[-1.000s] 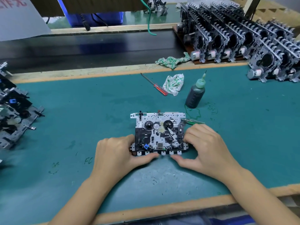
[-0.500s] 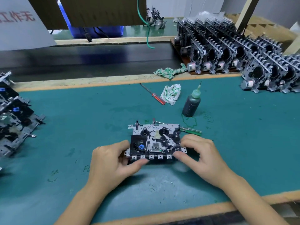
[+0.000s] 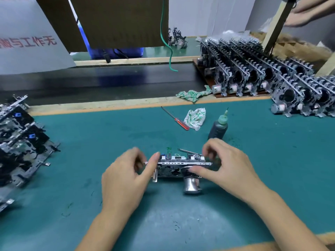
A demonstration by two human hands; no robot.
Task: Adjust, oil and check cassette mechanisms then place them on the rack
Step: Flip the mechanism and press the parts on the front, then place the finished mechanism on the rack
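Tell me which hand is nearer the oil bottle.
Right. The right hand sits just below the oil bottle, at the mechanism's right end; the left hand is at its far end.

Mechanism held on edge: one (image 3: 178, 166), seen at near centre.
Mechanisms on racks: too many to be counted (image 3: 253, 73), far right.
Stacked mechanisms: a pile, uncounted (image 3: 20, 140), left.
Oil bottles: one (image 3: 218, 128).
Screwdrivers: one (image 3: 176, 119).
Rags: two (image 3: 195, 117) (image 3: 193, 93).

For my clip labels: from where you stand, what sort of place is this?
Most likely an electronics assembly line bench: rows of finished cassette mechanisms on a rack, a conveyor belt behind the green mat, and an oil bottle beside a screwdriver.
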